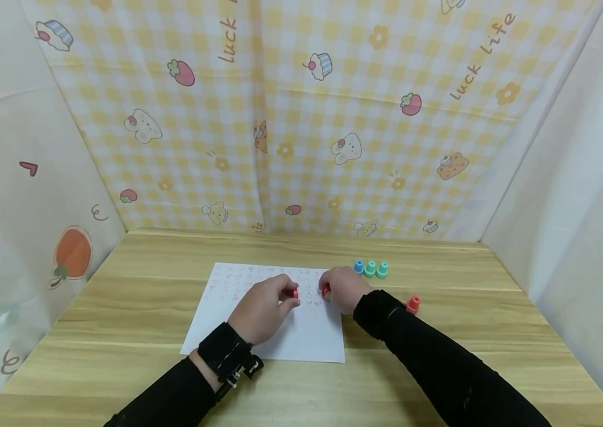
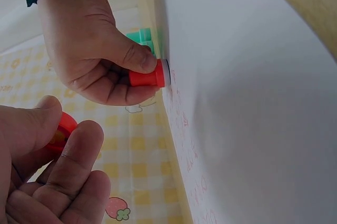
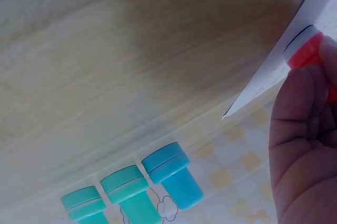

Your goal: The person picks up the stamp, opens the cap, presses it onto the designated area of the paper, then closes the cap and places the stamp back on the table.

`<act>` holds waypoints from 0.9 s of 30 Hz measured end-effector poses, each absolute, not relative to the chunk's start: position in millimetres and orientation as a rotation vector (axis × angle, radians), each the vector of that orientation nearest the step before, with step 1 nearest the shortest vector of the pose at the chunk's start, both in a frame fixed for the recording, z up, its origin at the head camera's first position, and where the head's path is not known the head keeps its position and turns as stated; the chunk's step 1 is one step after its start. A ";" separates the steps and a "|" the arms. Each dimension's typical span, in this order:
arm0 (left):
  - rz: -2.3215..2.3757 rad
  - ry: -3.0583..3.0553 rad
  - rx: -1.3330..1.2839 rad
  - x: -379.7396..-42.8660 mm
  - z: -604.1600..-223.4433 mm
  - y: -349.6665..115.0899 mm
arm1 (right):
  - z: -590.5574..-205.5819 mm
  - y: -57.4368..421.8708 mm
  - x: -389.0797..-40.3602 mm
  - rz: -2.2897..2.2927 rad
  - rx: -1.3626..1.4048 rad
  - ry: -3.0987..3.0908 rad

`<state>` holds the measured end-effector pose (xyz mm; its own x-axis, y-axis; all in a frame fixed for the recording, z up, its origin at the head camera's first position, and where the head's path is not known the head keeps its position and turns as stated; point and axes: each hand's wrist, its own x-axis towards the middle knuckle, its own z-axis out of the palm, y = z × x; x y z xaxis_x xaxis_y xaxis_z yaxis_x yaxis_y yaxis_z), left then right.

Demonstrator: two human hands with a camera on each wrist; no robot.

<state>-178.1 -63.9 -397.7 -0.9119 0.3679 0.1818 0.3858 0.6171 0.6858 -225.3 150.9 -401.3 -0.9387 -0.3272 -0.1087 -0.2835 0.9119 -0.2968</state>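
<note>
My right hand (image 1: 345,289) grips a red toy stamp (image 2: 145,78) by its body. The stamp's pale base is against the white sheet of paper (image 1: 301,341) near its right edge, as the left wrist view shows. My left hand (image 1: 261,311) pinches a small round red cap (image 2: 67,125) between thumb and fingers, raised over the middle of the sheet. Rows of small red prints (image 1: 309,295) run across the upper part of the paper; its lower part is plain white.
Beyond my right hand, a blue stamp (image 1: 358,267) and two green stamps (image 1: 376,271) stand in a row on the wooden table (image 1: 440,367). Another red stamp (image 1: 413,304) is beside my right wrist. A checked cloth (image 1: 301,178) hangs behind, with white cloth at both sides.
</note>
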 end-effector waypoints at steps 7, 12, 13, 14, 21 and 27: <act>-1.195 -2.805 -0.655 -177.4 -397.9 -63.4 | -402.8 150.6 -225.5 -0.417 -0.445 2.911; -1.194 -2.800 -0.659 -177.9 -398.1 -63.5 | -401.5 149.4 -224.8 -0.413 -0.432 2.899; -1.192 -2.799 -0.660 -177.8 -398.1 -63.7 | -401.2 149.1 -225.0 -0.415 -0.425 2.894; -1.191 -2.798 -0.660 -177.9 -398.2 -63.9 | -400.8 148.7 -225.0 -0.418 -0.418 2.891; -1.179 -2.800 -0.658 -176.8 -398.5 -64.8 | -401.2 148.4 -225.7 -0.441 -0.386 2.875; -1.165 -2.802 -0.665 -177.9 -400.0 -64.6 | -401.5 149.2 -224.6 -0.440 -0.411 2.878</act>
